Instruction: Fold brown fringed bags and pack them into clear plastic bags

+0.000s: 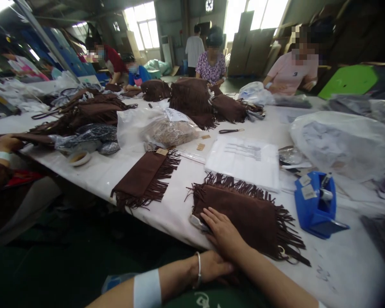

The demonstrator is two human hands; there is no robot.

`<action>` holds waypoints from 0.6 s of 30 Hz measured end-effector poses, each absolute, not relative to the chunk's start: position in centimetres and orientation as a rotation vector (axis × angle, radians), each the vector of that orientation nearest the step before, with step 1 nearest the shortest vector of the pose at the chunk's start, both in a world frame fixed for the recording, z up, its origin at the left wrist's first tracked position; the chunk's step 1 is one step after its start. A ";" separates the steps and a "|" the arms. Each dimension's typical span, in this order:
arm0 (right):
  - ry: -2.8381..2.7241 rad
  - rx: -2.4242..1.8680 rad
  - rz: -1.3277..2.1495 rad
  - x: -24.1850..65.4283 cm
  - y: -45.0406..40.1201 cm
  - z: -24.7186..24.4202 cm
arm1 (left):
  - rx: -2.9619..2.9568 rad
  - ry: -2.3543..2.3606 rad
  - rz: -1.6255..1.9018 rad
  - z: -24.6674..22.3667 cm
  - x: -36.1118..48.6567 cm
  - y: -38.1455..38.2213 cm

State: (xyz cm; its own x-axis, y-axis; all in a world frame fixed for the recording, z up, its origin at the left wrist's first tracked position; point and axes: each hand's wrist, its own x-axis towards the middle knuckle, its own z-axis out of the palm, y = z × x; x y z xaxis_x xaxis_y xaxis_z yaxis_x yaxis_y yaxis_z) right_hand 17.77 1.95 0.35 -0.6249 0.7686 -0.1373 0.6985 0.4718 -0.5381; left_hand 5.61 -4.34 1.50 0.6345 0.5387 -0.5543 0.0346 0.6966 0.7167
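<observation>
- right hand (223,231) is pressing down on a fringed brown suede bag (244,214), its fingers (211,217) spread apart across the nap
- left hand (213,266) is resting beneath the right forearm by the bag's lower edge, a silver bangle (198,269) and white wristband (146,289) circling its arm; its fingers are loosely curled, any grip impossible to make out
- a silver fitting (199,223) is showing at the bag's corner, partly hidden, its kind unclear
- a second fringed panel (143,177) is lying on the table (340,273) to the left of the bag
- a blue tape dispenser (316,205) is sitting to the right, beside a white stack (244,164)
- co-workers (211,64) are sitting at the far end, their hands mostly hidden or too small to read
</observation>
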 end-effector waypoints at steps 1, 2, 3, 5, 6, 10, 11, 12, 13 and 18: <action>-2.625 -1.297 0.755 18.0 1.5 0.0 | 0.767 0.848 0.275 1.6 4.2 -4.2; -2.655 -1.299 0.666 18.1 1.1 -0.4 | 0.751 0.880 0.260 1.7 2.6 -4.1; -2.676 -1.309 0.597 18.1 0.9 -0.7 | 0.710 0.939 0.287 1.8 1.0 -3.8; -2.694 -1.337 0.527 17.8 0.8 -1.1 | 0.560 1.073 0.472 1.9 -1.7 -3.1; -2.697 -1.338 0.533 17.5 0.9 -1.1 | 0.470 1.125 0.607 1.9 -2.8 -2.7; -2.607 -1.269 0.762 17.2 1.9 0.0 | 0.158 1.149 1.022 1.4 -4.3 -2.2; -2.541 -1.268 0.829 17.5 2.3 0.5 | 0.101 1.109 1.049 1.1 -4.0 -2.3; -2.466 -1.274 0.887 17.8 2.6 1.0 | 0.057 1.050 1.052 0.9 -3.5 -2.4; -2.391 -1.286 0.930 18.2 2.9 1.6 | 0.024 0.982 1.045 0.6 -2.7 -2.5; -2.233 -1.328 1.016 19.0 3.6 3.5 | 0.026 0.777 1.107 -0.5 2.6 -1.0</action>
